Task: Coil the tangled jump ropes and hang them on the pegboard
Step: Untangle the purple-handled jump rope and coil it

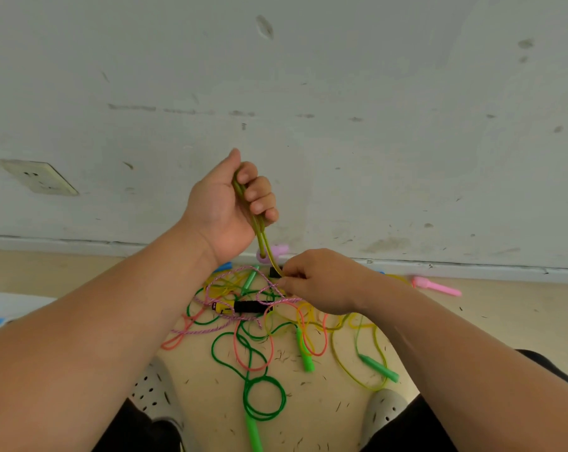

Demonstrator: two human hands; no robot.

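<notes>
My left hand (pixel 230 207) is raised in front of the wall and grips a doubled olive-yellow rope (pixel 262 234) that hangs down from its fist. My right hand (pixel 322 282) pinches the same rope lower down, just above the tangle. On the floor lies a heap of jump ropes: a green rope (pixel 263 398) partly looped with a green handle (pixel 255 433), a salmon-pink rope (pixel 269 350), a pink-and-white braided rope (pixel 230 321), a thin yellow rope (pixel 351 370), and a black-and-yellow handle (pixel 243 307). No pegboard is in view.
A scuffed white wall (pixel 341 109) with a socket (pixel 38 177) stands close ahead. A pink handle (pixel 436 286) lies by the baseboard at right, and another pink piece (pixel 277 251) behind the rope. My grey shoes (pixel 152 391) flank the heap on the tan floor.
</notes>
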